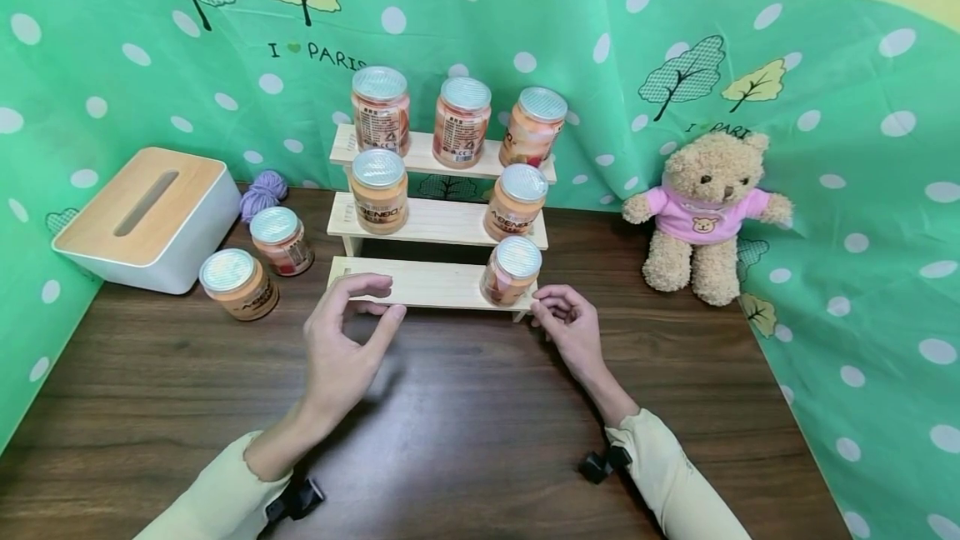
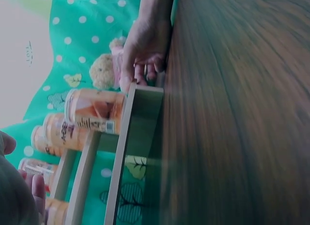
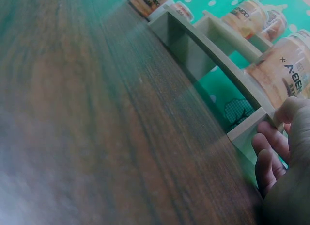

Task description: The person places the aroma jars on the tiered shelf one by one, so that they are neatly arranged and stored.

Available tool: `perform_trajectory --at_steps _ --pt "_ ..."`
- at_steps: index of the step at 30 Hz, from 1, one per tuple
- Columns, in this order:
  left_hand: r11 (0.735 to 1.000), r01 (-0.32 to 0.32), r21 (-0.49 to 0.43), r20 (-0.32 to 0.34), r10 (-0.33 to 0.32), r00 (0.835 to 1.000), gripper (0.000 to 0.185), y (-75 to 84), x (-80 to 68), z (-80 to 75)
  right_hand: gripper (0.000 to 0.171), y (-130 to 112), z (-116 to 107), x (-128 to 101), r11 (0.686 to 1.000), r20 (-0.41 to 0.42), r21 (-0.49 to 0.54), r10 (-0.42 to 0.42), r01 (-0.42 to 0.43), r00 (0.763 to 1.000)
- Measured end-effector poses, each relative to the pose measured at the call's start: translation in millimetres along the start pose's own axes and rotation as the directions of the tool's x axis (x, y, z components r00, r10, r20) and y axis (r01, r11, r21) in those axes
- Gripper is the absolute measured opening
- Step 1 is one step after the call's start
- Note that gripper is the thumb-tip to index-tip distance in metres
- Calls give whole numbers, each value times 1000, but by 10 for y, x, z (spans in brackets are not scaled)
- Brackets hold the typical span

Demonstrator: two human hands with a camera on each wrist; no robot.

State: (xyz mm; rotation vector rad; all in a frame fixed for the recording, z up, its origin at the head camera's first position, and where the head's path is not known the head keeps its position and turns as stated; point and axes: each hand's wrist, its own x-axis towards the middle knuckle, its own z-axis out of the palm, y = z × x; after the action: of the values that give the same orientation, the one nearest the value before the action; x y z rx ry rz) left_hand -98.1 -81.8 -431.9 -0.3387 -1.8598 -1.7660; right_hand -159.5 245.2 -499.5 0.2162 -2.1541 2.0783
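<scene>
- Two hands hover low over the near half of a dark table (image 1: 465, 432), both just in front of a three-step rack (image 1: 438, 283).
- Left hand (image 1: 347, 338) is empty, with thumb and fingers spread in a loose, wide curve; its fingertips reach over the left part of the bottom step, and I cannot tell whether they touch the wood.
- Right hand (image 1: 567, 325) has loosely curled fingers at the right end of the bottom step; the right wrist view shows the fingers (image 3: 269, 146) against the end of that board. It grips no jar.
- Nearest jar (image 1: 511, 271) stands upright on the bottom step, just left of and beyond the right hand, close to its fingertips but apart from them.
- Left of the rack, two loose jars (image 1: 238, 283) stand on the table, near a tissue box (image 1: 146, 219) and a purple yarn ball (image 1: 264, 192).
- Farther back, the middle step carries two jars (image 1: 379, 190), one at each end, and the top step three (image 1: 461, 122).
- At far right, a teddy bear (image 1: 707, 215) sits against the green dotted backdrop (image 1: 847, 190).
</scene>
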Motion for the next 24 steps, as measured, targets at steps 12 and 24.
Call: perform_trajectory --at_steps 12,24 --pt "997 -31 66 -73 36 997 36 -21 4 -314 19 -9 10 -6 1000 -4 4 0 0 1000" --pt "991 -40 129 -155 60 986 36 -80 6 -596 19 2 3 -8 1000 -4 4 5 -5 1000"
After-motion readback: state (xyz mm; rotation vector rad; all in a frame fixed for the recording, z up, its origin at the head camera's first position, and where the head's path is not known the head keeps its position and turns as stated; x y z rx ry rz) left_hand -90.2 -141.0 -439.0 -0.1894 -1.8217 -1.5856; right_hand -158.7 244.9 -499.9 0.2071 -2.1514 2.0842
